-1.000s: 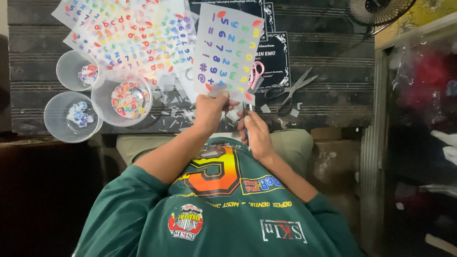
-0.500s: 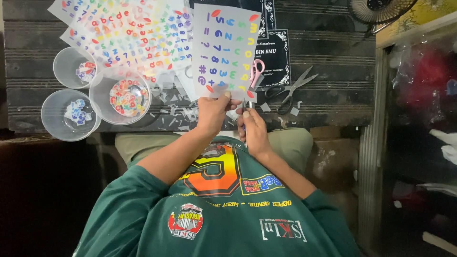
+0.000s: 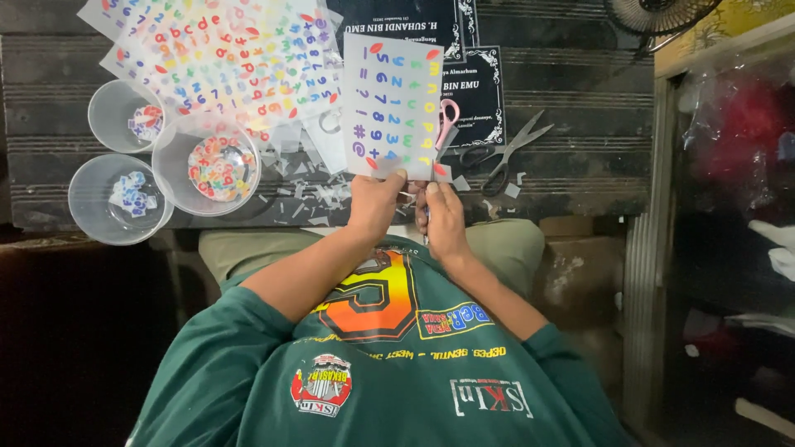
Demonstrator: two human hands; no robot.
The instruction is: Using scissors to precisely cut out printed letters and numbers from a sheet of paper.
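Near the front edge of the dark slatted table point(image 3: 580, 74), both hands are working on one sticker sheet point(image 3: 391, 106) of coloured numbers and symbols. The left hand point(image 3: 374, 205) is pinching the sheet's near edge, fingers closed on it, holding it upright over the table. The right hand point(image 3: 443, 217) is sitting just beside it at the sheet's near right corner, fingers curled in; it seems to be gripping pink-handled scissors point(image 3: 447, 122), whose loop is showing behind the sheet's right edge, though the grip itself is hidden and I cannot tell for sure.

Judging from this, the main risk is a stray cut. The sheet is being held by one edge only, so it is likely flexing, and blades working close to the left fingertips could be nicking a finger or slicing through a neighbouring sticker.

To the left, three clear plastic cups point(image 3: 207, 165) are standing close together, holding small cut pieces; an elbow swinging that way could be tipping them. Far left, more sticker sheets point(image 3: 224, 58) are lying fanned out, and loose paper scraps point(image 3: 323, 194) are littering the near edge, where they could be sliding off. A second pair of scissors, grey ones point(image 3: 505, 153), is lying open to the right, blades exposed to a reaching hand.
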